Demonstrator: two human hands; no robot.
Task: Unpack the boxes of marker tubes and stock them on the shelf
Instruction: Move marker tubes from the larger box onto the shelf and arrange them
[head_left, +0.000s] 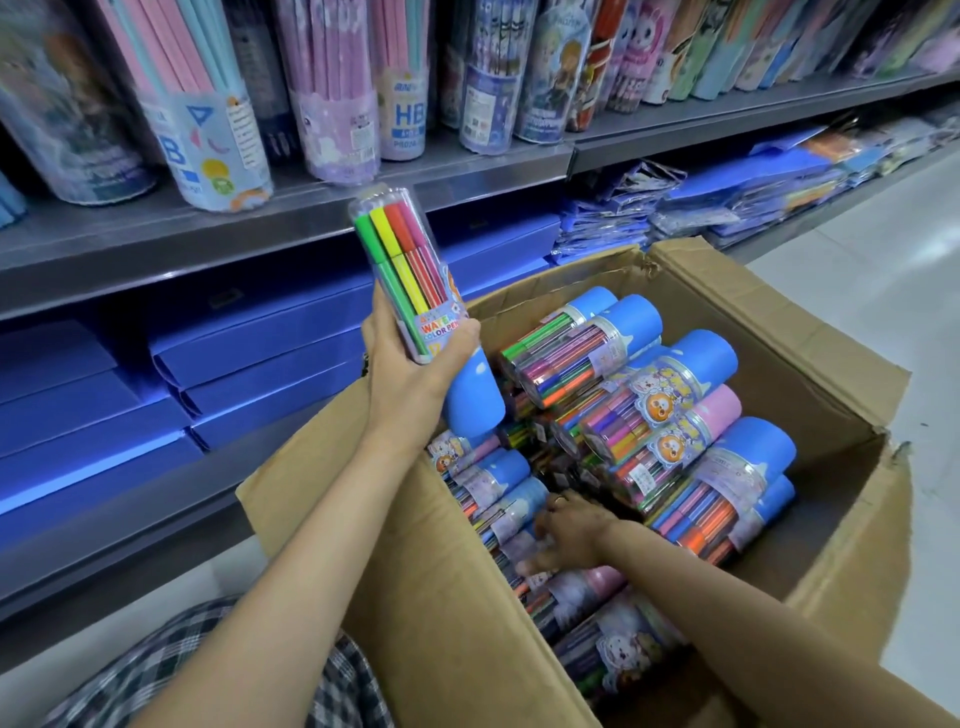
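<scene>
My left hand (410, 364) grips a clear marker tube (402, 265) with a blue cap, held tilted above the box's left edge, in front of the shelf. Green, yellow, red and pink pens show inside it. My right hand (563, 530) reaches down into the open cardboard box (441, 613), its fingers on a tube (506, 512) among the pile at the left side. Whether the fingers close round that tube I cannot tell. The box holds several marker tubes (670, 395) with blue or pink caps, lying on their sides.
A grey metal shelf (291, 208) above carries several pencil tubes (208, 119). The lower shelf holds stacked blue flat boxes (249, 338), and blue packets (727, 197) farther right. White tiled floor (883, 291) lies right of the box. A checked garment (171, 675) shows at bottom left.
</scene>
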